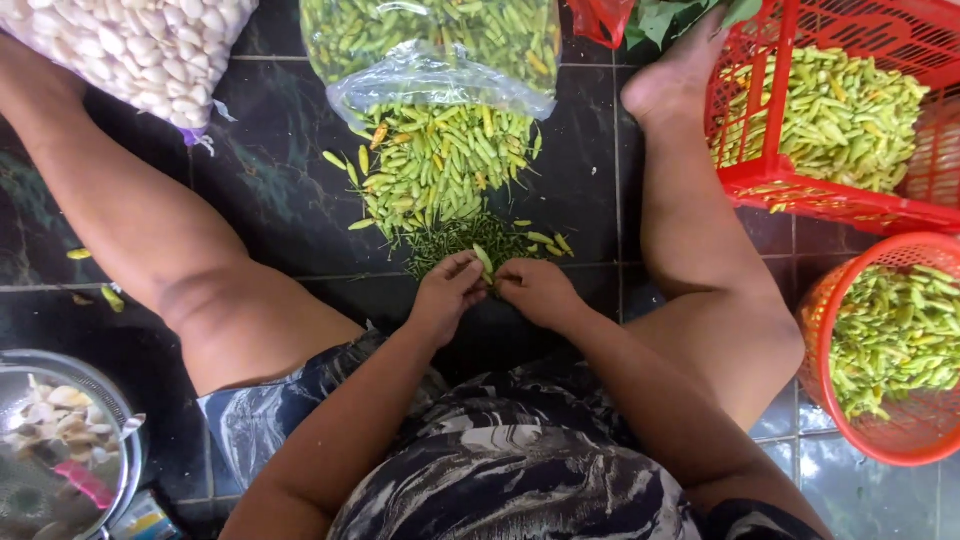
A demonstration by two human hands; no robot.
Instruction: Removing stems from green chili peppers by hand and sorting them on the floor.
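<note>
Left hand (447,290) and right hand (535,288) meet over the dark tiled floor (270,180), fingers curled shut on a single small pale-green chilli pepper (484,259), pinched between both. The pepper's long axis runs near-to-far, its free end pointing far and slightly left. Just beyond lies a low heap of dark-green plucked stems (455,238); farther still, a loose pile of green chillies (440,160) spills from a clear plastic bag (430,50). A red rectangular crate (760,130) and a round orange basket (905,435), right, hold many chillies. Judged from the bag's remaining contents, much work is left.
</note>
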